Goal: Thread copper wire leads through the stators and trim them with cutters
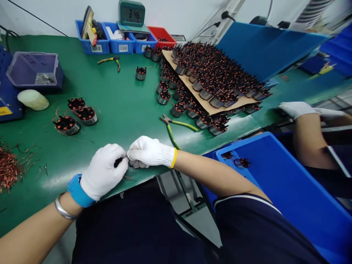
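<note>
Both my hands wear white gloves and meet at the near edge of the green bench. My left hand (106,168), with a blue band at the wrist, is closed, thumb and forefinger curled round a dark gap. My right hand (147,152) is closed against its fingertips. Whatever lies between them is mostly hidden; thin copper wire (129,178) shows just below. To the left stand several copper-wound motor stators (67,125) with loose wire ends. Green-handled cutting pliers (172,126) lie spread beyond my right hand.
Many stators (217,73) are stacked on cardboard at the back right. Copper wire scraps (9,167) lie at far left. Small bins (121,46), a clock (132,14) and yellow-handled pliers (110,59) are behind. A blue crate (299,183) stands at right, near another person's gloved hand (297,109).
</note>
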`<state>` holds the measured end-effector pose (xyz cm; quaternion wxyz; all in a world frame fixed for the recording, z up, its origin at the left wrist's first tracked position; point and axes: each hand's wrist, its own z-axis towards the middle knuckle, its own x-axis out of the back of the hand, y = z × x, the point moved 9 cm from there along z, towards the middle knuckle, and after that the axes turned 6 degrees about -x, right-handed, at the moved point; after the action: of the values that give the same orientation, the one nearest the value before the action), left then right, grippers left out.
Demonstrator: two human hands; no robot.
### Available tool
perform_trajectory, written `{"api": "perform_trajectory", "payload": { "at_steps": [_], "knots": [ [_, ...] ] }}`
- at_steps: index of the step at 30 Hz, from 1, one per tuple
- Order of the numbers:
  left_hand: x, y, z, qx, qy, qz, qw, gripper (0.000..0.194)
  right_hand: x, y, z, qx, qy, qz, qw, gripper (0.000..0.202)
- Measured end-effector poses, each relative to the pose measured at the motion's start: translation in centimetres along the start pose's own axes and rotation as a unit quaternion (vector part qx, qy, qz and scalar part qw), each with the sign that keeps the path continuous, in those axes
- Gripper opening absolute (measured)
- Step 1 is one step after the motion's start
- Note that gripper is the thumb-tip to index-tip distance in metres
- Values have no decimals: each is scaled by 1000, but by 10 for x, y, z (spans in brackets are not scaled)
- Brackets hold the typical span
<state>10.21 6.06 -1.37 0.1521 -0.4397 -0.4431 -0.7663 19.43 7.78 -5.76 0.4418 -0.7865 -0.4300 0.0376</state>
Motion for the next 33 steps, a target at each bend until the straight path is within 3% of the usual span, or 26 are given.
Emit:
{"api": "perform_trajectory", "payload": {
  "at_steps": [4, 8, 10, 13, 15, 17, 19, 22, 25, 29, 33],
  "knots": [
    [0, -7, 4, 81, -2, -52, 995, 15, -2, -9, -12, 70, 74, -142, 985, 29],
    [-2, -15, 6, 140, -27, -67, 988, 16, -11, -25, -31, 167, 166, -322, 917, 31],
    [3, -19, 2, 142, -39, -76, 986, 23, -7, -21, -33, 151, 153, -303, 928, 31],
    [10, -26, -8, 128, -100, -84, 983, 83, 3, -5, -26, 77, 68, -186, 977, 28],
    [15, -28, -14, 123, -141, -58, 981, 105, 5, 1, -20, 39, -1, -110, 993, 38],
    [18, -28, -16, 119, -157, -21, 980, 97, -1, 1, -15, 22, -57, -57, 997, 41],
    [17, -26, -13, 119, -158, 2, 980, 77, -9, -2, -10, 2, -86, -14, 996, 31],
    [15, -26, -10, 125, -149, 8, 981, 53, -19, -7, -3, -27, -93, 24, 995, 20],
    [14, -27, -9, 123, -137, 3, 983, 44, -24, -10, 1, -30, -82, 26, 996, 15],
    [15, -31, -11, 123, -130, -9, 984, 44, -21, -8, 4, -3, -33, 38, 999, 14],
    [18, -36, -13, 141, -128, -142, 971, 69, -19, -10, -4, 44, 16, 59, 997, 15]
  ]
}}
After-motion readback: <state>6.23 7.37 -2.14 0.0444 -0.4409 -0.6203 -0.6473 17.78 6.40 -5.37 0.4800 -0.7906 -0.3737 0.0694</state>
